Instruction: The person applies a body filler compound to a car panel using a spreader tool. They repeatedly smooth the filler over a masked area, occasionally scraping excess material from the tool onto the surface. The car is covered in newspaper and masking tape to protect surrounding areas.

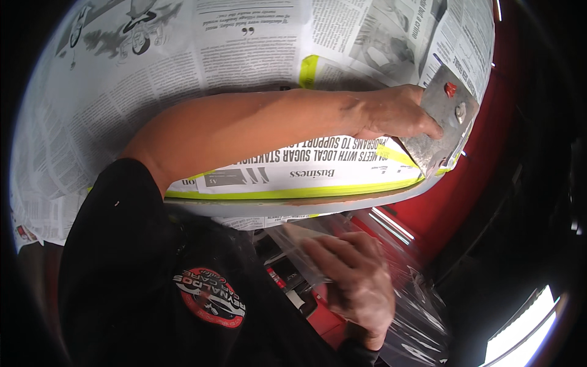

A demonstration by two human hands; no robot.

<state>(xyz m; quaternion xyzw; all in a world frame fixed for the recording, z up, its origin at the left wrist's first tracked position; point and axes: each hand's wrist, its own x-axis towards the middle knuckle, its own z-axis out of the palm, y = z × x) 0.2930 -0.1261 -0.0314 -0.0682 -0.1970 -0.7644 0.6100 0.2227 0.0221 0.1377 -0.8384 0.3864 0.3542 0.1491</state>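
Note:
My left arm reaches across to the right, and my left hand (403,113) grips the near side of a grey metal plate (437,153), with the thumb on top. On the plate sit a red dab of paste (450,90) and a pale grey dab (460,111). Below the arm curves a grey panel edge (269,208) with faint pinkish smears, bordered by bright yellow masking tape (293,194). Lower down, my right hand (358,281) is curled and blurred by motion. A pale, flat, thin piece (296,232) shows at its fingertips; its kind is unclear.
Newspaper sheets (244,55) cover the large rounded surface ahead. Clear plastic film (409,287) hangs beside my right hand. A red glossy panel (428,214) lies to the right. Dark items and a red one (324,321) show below the film.

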